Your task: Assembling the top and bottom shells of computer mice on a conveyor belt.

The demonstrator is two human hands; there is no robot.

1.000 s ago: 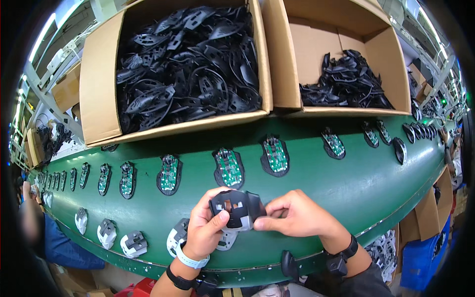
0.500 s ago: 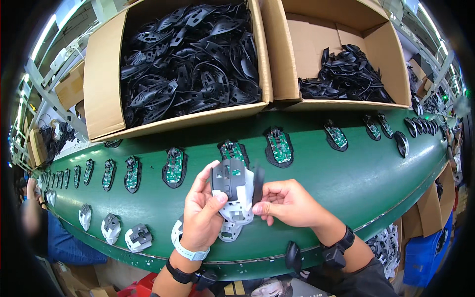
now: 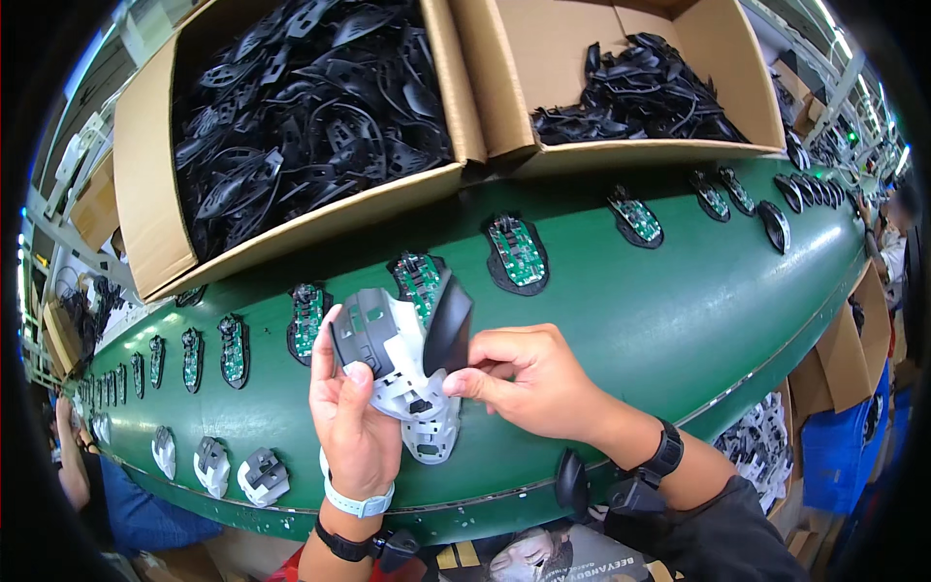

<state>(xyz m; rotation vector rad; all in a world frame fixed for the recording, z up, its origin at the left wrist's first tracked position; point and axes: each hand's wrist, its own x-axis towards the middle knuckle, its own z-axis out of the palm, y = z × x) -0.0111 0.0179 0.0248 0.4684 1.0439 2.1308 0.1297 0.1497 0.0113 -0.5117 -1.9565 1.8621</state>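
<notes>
My left hand point(image 3: 353, 415) holds a white and grey mouse shell point(image 3: 385, 347) just above the green conveyor belt point(image 3: 679, 291). My right hand point(image 3: 529, 378) pinches a black curved side piece point(image 3: 447, 325) against the right edge of that shell. A second white shell part point(image 3: 433, 434) lies on the belt under the held one. Right behind the hands lies a black mouse base with a green circuit board point(image 3: 418, 277).
A row of mouse bases with green boards point(image 3: 517, 250) runs along the belt. White shells point(image 3: 263, 475) sit near the left front edge. Two cardboard boxes of black plastic parts point(image 3: 310, 107) point(image 3: 640, 92) stand behind the belt. Another person's arm point(image 3: 68, 436) shows at far left.
The shell has tilted from level to upright, then leaned left. My right hand now presses a black side piece onto its right edge. The bases on the belt have shifted to the right.
</notes>
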